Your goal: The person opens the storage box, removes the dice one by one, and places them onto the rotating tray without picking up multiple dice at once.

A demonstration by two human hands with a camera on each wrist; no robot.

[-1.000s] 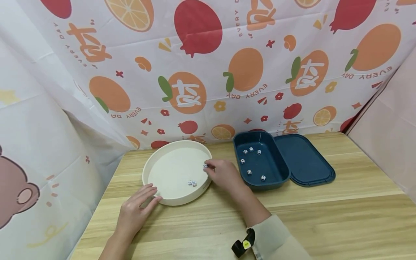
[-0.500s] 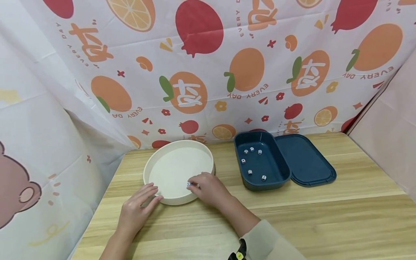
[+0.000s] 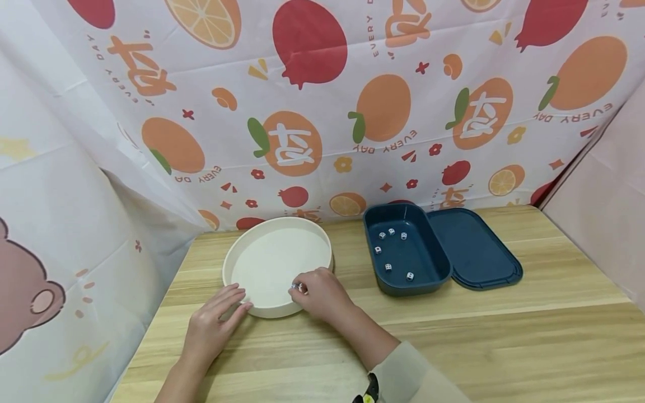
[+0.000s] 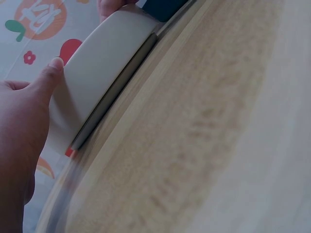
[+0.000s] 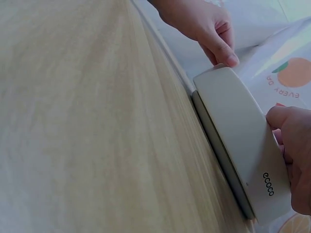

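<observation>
A round cream tray (image 3: 272, 257) lies on the wooden table. At its near left, my left hand (image 3: 211, 324) holds the rim, its thumb (image 4: 52, 70) at the outer edge and its fingers reaching over the rim. My right hand (image 3: 322, 294) reaches over the near right part of the rim. Its thumb and fingertips pinch small white dice (image 3: 297, 287) low over the tray floor. The fingers partly hide these dice. In the right wrist view the tray's side wall (image 5: 238, 126) hides what the fingertips hold.
To the right stands a dark blue rectangular box (image 3: 420, 246) with several white dice (image 3: 388, 267) scattered on its floor. Its blue lid (image 3: 473, 246) lies flat beside it. A fruit-print cloth (image 3: 322, 129) hangs behind the table.
My right hand has moved left and toward me from the tray's right rim with a die, down to the two dice lying near the front. The left hand has stayed at the rim.
</observation>
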